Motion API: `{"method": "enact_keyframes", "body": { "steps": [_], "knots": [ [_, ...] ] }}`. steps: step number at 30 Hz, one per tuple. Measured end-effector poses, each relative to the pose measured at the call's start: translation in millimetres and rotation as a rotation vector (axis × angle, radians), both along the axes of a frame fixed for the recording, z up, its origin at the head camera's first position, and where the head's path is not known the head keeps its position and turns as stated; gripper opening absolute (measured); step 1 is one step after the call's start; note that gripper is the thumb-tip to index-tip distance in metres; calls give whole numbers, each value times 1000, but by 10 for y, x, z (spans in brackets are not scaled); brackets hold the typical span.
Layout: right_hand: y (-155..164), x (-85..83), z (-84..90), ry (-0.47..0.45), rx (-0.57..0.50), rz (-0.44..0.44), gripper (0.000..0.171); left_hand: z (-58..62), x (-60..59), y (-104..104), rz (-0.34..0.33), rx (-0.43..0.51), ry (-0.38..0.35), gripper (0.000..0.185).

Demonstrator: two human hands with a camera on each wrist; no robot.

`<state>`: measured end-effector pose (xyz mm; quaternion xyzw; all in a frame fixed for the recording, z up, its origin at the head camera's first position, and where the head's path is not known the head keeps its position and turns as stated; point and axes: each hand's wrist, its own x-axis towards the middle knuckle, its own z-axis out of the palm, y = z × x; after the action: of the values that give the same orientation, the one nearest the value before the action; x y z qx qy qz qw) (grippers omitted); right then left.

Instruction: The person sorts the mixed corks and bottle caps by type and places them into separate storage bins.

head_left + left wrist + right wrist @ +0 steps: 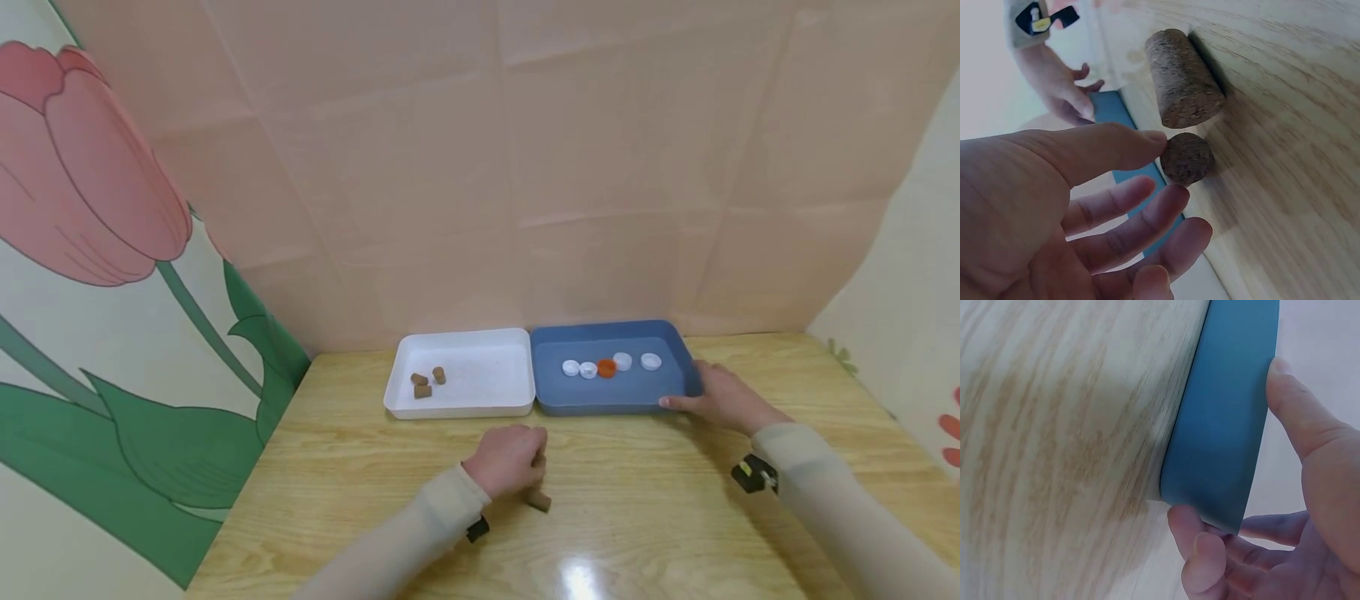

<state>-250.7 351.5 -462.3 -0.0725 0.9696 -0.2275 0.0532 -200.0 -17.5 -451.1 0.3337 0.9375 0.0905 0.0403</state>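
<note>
My left hand [510, 458] is low over the table in front of the trays. In the left wrist view its thumb and a fingertip pinch a cork [1187, 159] seen end-on; the head view hides this cork behind the hand. Close beside it, a second cork [539, 500] lies on its side on the table. My right hand [723, 398] holds the front right corner of the blue tray [626, 396]. Its thumb lies along the front rim and the other fingers are round the side. White bottle caps [651, 362] and an orange cap [606, 368] lie in this tray.
Left of the blue tray, side by side with it, stands a white tray [483, 387] with 3 corks [423, 390] near its left side. Both trays stand at the back of the wooden table [637, 500], before a pinkish cloth backdrop [420, 208].
</note>
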Motion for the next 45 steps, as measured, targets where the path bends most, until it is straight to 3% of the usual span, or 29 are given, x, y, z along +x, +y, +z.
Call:
{"method": "enact_keyframes", "body": {
  "steps": [6,13,29,45],
  "knots": [
    [-10,-33,11,-17,10,-8,114,-31,-11,-1,20,8,-50,5],
    [-3,-37,10,-28,10,-9,116,-24,-18,18,42,-5,-118,9],
    [4,-49,9,-45,1,-8,116,-9,-25,-22,29,36,-92,10],
    [3,-57,12,-62,8,-16,117,132,-204,-175,82,101,-82,11]
  ]
}}
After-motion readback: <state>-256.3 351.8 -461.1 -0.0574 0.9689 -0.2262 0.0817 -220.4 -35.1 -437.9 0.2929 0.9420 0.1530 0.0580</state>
